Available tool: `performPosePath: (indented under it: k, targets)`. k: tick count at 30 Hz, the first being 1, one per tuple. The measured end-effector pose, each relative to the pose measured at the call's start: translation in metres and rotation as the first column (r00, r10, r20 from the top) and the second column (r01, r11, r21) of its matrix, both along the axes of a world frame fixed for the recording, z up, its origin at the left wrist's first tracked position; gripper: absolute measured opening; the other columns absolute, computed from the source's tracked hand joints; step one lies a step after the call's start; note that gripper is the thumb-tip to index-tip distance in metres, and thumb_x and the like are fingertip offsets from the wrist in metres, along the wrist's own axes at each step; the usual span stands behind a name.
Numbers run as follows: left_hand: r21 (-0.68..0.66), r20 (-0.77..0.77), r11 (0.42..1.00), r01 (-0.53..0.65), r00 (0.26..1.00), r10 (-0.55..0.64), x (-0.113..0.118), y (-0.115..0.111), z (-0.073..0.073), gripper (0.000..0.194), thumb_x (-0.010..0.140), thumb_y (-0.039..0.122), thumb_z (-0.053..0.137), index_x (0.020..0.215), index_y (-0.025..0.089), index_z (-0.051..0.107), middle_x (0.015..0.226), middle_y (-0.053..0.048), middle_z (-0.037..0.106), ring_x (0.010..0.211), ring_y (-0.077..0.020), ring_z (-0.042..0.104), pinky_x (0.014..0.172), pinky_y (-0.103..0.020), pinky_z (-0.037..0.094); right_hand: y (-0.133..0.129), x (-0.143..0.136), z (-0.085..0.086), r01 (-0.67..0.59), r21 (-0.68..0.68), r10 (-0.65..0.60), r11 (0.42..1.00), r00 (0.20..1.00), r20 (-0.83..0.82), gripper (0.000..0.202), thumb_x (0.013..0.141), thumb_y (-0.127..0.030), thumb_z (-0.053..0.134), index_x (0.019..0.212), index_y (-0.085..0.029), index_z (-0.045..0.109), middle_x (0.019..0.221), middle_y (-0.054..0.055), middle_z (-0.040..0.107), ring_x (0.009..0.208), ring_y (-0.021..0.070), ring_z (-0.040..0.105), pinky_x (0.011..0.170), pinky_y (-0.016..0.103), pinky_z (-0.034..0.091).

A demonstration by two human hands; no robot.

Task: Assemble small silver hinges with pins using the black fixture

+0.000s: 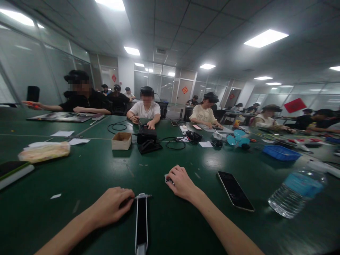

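On the green table (170,219), a long black device with a white frame (141,223) lies near the front edge, a small metal rod crossing its far end. My left hand (114,205) is at the left of that far end, its fingers closed and pinching the end of the rod. Farther forward and to the right, my right hand (180,181) rests on the table with its fingers curled over a small light-coloured object (169,179). Most of that object is hidden under the fingers.
A phone (235,190) and a water bottle (294,193) lie to the right, a blue tray (281,152) beyond them. Ahead are a small box (121,141), a black device (147,135), cables and a blue fan (237,138). Several people sit across the table.
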State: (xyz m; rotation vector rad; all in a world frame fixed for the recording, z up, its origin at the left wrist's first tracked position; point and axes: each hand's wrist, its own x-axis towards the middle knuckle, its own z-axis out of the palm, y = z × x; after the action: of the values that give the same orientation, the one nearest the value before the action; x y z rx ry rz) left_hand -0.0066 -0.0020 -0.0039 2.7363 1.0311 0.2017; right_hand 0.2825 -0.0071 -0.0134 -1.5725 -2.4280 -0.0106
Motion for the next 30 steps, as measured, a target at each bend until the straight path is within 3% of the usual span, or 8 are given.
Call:
performPosePath:
  k: [7, 16, 24, 30]
  targets:
    - [0.007, -0.014, 1.0, -0.002, 1.0, 0.002, 0.0, -0.002, 0.0, 0.027, 0.093, 0.029, 0.036, 0.095, 0.02, 0.062, 0.08, -0.004, 0.066, 0.072, -0.0182, 0.061, 0.066, -0.028, 0.042, -0.005, -0.004, 0.007, 0.036, -0.068, -0.037, 0.997, 0.999, -0.01, 0.019, 0.093, -0.025, 0.05, 0.103, -0.017, 0.064, 0.11, 0.009, 0.062, 0.109, 0.0243, 0.048, 0.095, 0.043, 0.038]
    - [0.013, -0.041, 0.999, -0.032, 0.999, 0.032, 0.002, -0.007, 0.006, 0.025, 0.092, 0.025, 0.038, 0.096, 0.02, 0.062, 0.085, -0.005, 0.068, 0.075, -0.0185, 0.061, 0.068, -0.028, 0.042, 0.002, -0.012, -0.004, 0.048, 0.106, -0.054, 0.993, 0.997, 0.063, 0.015, 0.088, -0.016, 0.053, 0.095, -0.016, 0.065, 0.093, 0.007, 0.068, 0.095, 0.0223, 0.055, 0.089, 0.039, 0.04]
    - [0.001, -0.036, 1.0, -0.021, 0.999, 0.021, 0.0, -0.006, 0.005, 0.025, 0.092, 0.027, 0.038, 0.097, 0.02, 0.062, 0.085, -0.005, 0.067, 0.075, -0.0193, 0.061, 0.068, -0.029, 0.043, 0.005, -0.016, -0.006, 0.08, 0.17, -0.105, 0.982, 0.984, 0.144, 0.016, 0.087, -0.012, 0.055, 0.099, -0.015, 0.064, 0.099, 0.01, 0.068, 0.096, 0.0244, 0.055, 0.086, 0.039, 0.042]
    - [0.013, -0.037, 1.0, -0.016, 0.999, 0.016, 0.002, -0.007, 0.007, 0.024, 0.093, 0.025, 0.038, 0.096, 0.02, 0.062, 0.086, -0.005, 0.067, 0.076, -0.019, 0.061, 0.069, -0.029, 0.043, 0.0, -0.027, -0.008, -0.009, 0.155, 0.002, 0.988, 0.999, 0.045, 0.017, 0.088, -0.009, 0.05, 0.099, -0.015, 0.062, 0.099, 0.009, 0.065, 0.095, 0.0219, 0.054, 0.082, 0.034, 0.043]
